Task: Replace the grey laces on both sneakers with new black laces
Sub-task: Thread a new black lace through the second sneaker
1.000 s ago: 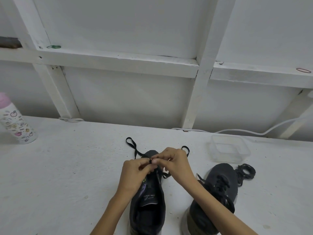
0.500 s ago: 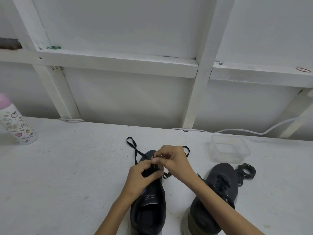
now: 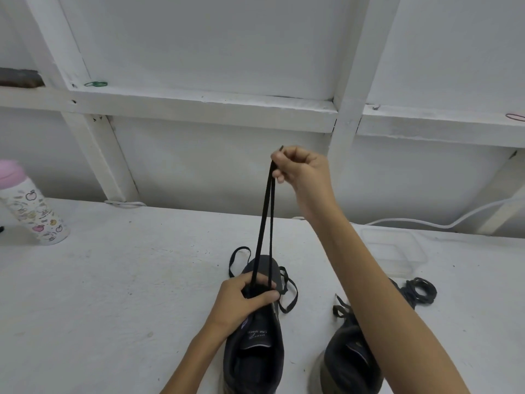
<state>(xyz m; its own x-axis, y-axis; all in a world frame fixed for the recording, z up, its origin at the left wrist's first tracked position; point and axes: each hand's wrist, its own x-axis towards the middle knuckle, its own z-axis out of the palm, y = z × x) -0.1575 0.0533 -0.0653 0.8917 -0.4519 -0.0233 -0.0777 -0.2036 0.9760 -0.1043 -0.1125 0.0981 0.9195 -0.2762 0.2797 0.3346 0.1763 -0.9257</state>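
Two dark sneakers stand on the white table, toes pointing away from me. My left hand (image 3: 246,297) grips the left sneaker (image 3: 255,351) across its lace area. My right hand (image 3: 301,172) is raised high above it and pinches the black lace (image 3: 265,217), which runs taut in two strands down to the shoe. Loose loops of the same lace lie around the toe. The right sneaker (image 3: 349,362) is partly hidden behind my right forearm, with dark lace ends at its tongue. A coiled dark lace (image 3: 420,291) lies beyond it.
A clear plastic container (image 3: 397,254) sits at the back right of the table. A patterned bottle with a pink cap (image 3: 31,209) stands at the far left. A white cable (image 3: 426,223) runs along the wall, and white shelf beams cross above.
My right hand has risen from the shoe's toe to well above the table, pulling the black lace up taut. My left hand has settled onto the sneaker and grips it.
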